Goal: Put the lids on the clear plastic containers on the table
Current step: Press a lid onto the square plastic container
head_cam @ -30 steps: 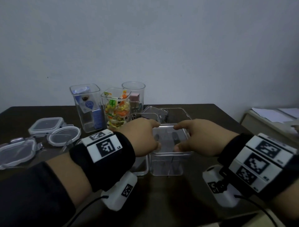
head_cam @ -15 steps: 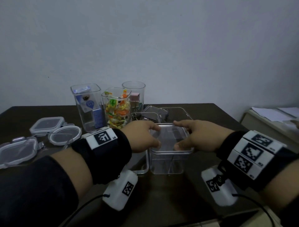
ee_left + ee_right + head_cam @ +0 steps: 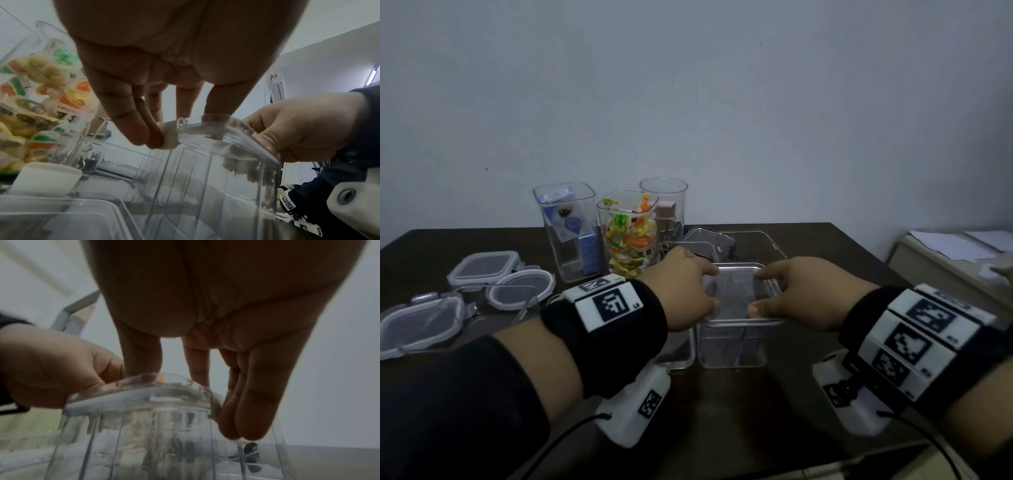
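A square clear container (image 3: 736, 342) stands at the middle of the dark table (image 3: 722, 428) with a clear lid (image 3: 738, 291) lying on its rim. My left hand (image 3: 709, 287) holds the lid's left side, thumb on the near edge and fingers over the far edge. My right hand (image 3: 758, 292) holds the right side the same way. In the left wrist view my left hand (image 3: 164, 129) has its fingertips at the corner of the lid (image 3: 236, 129). In the right wrist view my right hand (image 3: 205, 386) has its fingers down along the side of the lid (image 3: 144, 392).
Three tall open containers stand behind: one with blue items (image 3: 570, 233), one with candy (image 3: 630, 236), one round (image 3: 664, 209). Three loose lids (image 3: 482, 267) (image 3: 518, 289) (image 3: 417, 322) lie at the left. Low clear containers (image 3: 750, 245) (image 3: 681, 356) sit behind and beside the square one. A cabinet with papers (image 3: 945, 253) stands right.
Both hands stay on the lid over the square container and have shifted only slightly. Nothing else has moved.
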`<state>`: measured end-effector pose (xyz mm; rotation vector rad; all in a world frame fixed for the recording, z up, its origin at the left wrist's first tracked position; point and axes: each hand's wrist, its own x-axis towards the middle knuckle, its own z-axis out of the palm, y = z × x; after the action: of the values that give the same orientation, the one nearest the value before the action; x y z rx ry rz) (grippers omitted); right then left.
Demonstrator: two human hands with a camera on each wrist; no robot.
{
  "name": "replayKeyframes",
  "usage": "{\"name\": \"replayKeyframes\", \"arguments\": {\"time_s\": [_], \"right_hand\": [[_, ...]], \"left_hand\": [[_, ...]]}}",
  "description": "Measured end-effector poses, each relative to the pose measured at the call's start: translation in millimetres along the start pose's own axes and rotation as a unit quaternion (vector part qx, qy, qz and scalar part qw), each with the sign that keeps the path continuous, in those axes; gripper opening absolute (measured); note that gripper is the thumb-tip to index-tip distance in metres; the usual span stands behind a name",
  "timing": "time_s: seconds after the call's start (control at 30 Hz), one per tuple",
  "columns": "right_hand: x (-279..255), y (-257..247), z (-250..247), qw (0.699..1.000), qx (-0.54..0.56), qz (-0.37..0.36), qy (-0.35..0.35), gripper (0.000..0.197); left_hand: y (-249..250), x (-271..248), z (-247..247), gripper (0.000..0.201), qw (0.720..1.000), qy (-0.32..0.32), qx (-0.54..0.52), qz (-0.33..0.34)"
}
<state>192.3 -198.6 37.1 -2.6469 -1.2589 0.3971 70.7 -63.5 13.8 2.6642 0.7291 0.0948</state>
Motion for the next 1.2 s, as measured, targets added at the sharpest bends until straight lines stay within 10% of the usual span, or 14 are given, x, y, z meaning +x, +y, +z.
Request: {"name": "replayKeyframes", "arguments": {"time_s": [0.9, 1.2], "right_hand": [[9, 15, 5, 0.98, 0.198, 0.004, -0.009, 0.056], [7, 18, 5, 0.997, 0.069, -0.01, 0.016, 0.072]], "left_hand": [[0, 5, 0, 0.066, 1.0, -0.012, -0.028, 0.006], [-1, 4, -6, 0.054, 1.0, -0.01, 0.001, 0.024]]}}
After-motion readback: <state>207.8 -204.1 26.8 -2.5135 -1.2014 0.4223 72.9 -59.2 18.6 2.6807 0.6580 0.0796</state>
